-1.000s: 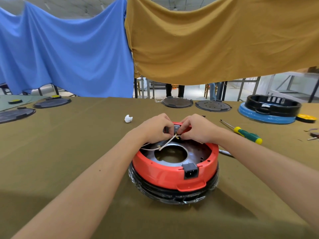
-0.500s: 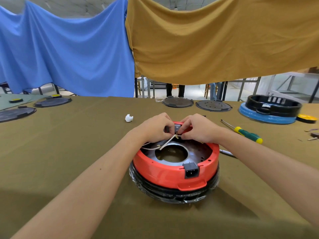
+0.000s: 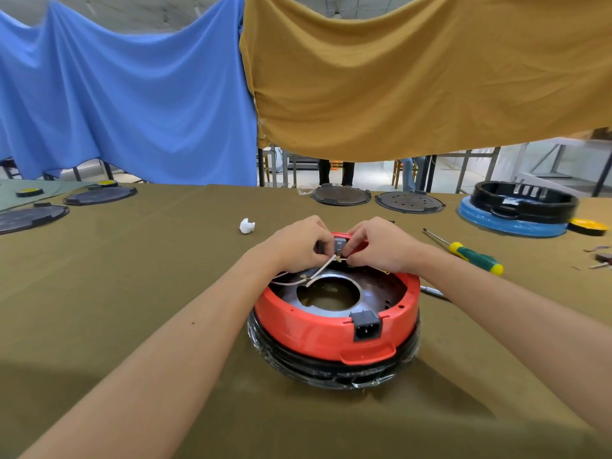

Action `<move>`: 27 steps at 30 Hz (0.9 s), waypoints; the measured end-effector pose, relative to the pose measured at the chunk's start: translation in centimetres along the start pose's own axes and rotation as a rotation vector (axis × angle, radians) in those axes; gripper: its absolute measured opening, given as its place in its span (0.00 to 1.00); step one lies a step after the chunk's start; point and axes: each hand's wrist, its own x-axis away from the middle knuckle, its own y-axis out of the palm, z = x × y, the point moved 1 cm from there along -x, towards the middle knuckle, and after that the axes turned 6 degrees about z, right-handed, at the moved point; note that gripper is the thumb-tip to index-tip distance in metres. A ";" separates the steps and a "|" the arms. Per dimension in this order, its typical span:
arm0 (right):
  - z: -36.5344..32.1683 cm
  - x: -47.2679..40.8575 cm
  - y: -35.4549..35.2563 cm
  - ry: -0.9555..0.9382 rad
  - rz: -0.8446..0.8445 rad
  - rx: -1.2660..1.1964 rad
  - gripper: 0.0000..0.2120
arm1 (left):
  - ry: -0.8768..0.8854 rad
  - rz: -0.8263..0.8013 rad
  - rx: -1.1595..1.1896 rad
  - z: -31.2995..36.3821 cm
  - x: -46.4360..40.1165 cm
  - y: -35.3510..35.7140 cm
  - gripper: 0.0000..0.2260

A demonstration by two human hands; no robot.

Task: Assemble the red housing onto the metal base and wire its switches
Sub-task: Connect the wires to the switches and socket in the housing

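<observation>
Red housing (image 3: 318, 329) sits ring-like over the metal base (image 3: 374, 289) on the olive table cloth (image 3: 132, 276), with a black band wrapped in clear film (image 3: 331, 369) under it. Both hands meet at its far rim. The left hand (image 3: 298, 248) curls its fingers round a small grey switch (image 3: 339, 244) there, and the right hand (image 3: 381, 250) pinches the end of a pale wire (image 3: 323, 268) just below that switch, thumb and forefinger pressed together. The wire trails from the fingertips toward the person, across the base, to the edge of the round hole (image 3: 331, 294) in the middle. A black socket (image 3: 366, 327) sits on the near wall of the housing, well apart from the fingers.

Right of the right hand, a screwdriver (image 3: 470, 253) with a green and yellow handle lies on the cloth, with open cloth between it and the knuckles. Left of and beyond the left hand lies a small white scrap (image 3: 246, 225), near but not touching. Farther beyond the fingers, dark round plates (image 3: 341, 195) lie along the table's far edge, and a black ring on a blue base (image 3: 516, 210) stands far right. The cloth between is bare
</observation>
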 end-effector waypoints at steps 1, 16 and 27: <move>0.0 0.0 0.1 0.007 0.002 0.007 0.07 | -0.002 -0.003 -0.005 0.0 0.0 0.0 0.02; -1.3 -0.7 0.8 -0.071 -0.014 0.354 0.18 | -0.022 0.033 -0.053 0.0 -0.4 -0.5 0.20; -1.0 -0.9 1.0 -0.119 0.001 0.399 0.13 | -0.007 0.065 -0.089 0.0 -0.5 -0.2 0.18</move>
